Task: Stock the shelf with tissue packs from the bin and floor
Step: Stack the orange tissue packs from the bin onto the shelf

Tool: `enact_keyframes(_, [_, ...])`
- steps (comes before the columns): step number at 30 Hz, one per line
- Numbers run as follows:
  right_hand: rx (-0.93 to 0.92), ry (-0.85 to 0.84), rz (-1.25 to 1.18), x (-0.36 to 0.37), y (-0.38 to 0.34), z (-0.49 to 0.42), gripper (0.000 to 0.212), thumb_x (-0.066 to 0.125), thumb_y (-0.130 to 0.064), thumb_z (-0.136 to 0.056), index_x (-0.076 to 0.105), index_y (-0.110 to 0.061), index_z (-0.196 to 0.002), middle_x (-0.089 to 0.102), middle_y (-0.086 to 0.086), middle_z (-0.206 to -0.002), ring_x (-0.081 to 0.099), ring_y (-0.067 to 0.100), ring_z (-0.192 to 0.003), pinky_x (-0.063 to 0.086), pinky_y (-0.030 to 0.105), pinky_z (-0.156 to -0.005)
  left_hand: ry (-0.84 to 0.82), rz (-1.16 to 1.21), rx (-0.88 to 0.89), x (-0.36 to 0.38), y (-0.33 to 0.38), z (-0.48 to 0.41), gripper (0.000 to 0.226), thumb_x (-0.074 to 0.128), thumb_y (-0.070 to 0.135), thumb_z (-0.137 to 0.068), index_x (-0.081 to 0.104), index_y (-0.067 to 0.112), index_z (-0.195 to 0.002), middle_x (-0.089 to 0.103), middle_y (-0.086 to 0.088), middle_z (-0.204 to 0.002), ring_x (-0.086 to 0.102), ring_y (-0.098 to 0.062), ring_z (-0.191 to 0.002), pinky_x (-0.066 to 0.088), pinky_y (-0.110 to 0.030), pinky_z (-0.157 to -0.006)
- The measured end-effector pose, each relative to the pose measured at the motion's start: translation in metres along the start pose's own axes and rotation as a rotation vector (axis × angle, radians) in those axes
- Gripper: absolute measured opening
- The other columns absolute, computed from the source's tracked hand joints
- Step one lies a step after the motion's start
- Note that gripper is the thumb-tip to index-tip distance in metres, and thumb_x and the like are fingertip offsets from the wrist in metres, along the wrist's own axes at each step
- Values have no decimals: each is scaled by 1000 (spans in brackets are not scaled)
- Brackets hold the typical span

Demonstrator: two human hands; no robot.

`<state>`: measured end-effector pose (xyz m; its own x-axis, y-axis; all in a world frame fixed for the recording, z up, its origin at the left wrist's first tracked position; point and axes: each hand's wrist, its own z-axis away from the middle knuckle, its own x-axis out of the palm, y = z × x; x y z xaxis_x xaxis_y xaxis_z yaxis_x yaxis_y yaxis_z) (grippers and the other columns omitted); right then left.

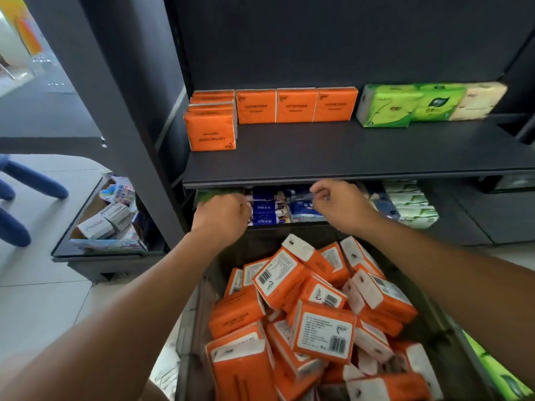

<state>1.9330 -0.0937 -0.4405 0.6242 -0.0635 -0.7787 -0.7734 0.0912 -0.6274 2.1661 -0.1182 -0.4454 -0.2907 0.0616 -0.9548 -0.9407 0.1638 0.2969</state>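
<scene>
Orange tissue packs [321, 322] wait heaped in the bin [192, 342] while the left hand [223, 215] and right hand [338, 204], fingers curled, reach among blue packs [267, 211] on the lower shelf, probably making room; whether either grips anything cannot be told.

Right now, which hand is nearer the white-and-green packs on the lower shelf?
Right. The right hand sits a little left of the white-and-green packs; the left hand is farther left, beyond the blue packs.

Left hand [223, 215] and right hand [338, 204] among lower-shelf packs [269, 209]
</scene>
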Motion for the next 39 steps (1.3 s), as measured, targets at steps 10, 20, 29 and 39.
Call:
enact_keyframes(10, [130, -239, 194, 33, 43, 48, 35, 60, -23, -95, 59, -22, -130, 66, 0, -121, 62, 15, -107, 52, 35, -94, -242, -53, 78, 35, -4, 20, 27, 40, 39, -100, 65, 28, -101, 66, 5, -99, 60, -18, -90, 53, -37, -78])
enact_keyframes(20, [-150, -269, 408, 72, 36, 54, 38, 63, -31, -91, 47, -33, -126, 50, -7, -131, 51, 10, -108, 45, 27, -88, -348, -90, 89, 54, -7, 15, 24, 42, 38, -99, 63, 29, -91, 65, 7, -88, 61, -11, -83, 51, -33, -71])
enact_keyframes(29, [-388, -381, 855, 96, 40, 49, 67, 57, -34, -96, 22, -33, -154, 16, 3, -163, 22, 31, -143, 14, 48, -119, -428, -106, 110, 62, -4, 6, 24, 42, 37, -99, 63, 26, -95, 65, 4, -93, 61, -15, -87, 53, -37, -77])
enact_keyframes(39, [-483, -368, 860, 114, 45, 36, 66, 63, -30, -93, 32, -26, -151, 30, 2, -159, 14, 29, -149, 5, 51, -120, -525, -98, 71, 69, -4, 0, 21, 43, 32, -98, 64, 27, -98, 65, 3, -104, 61, -15, -95, 54, -40, -86])
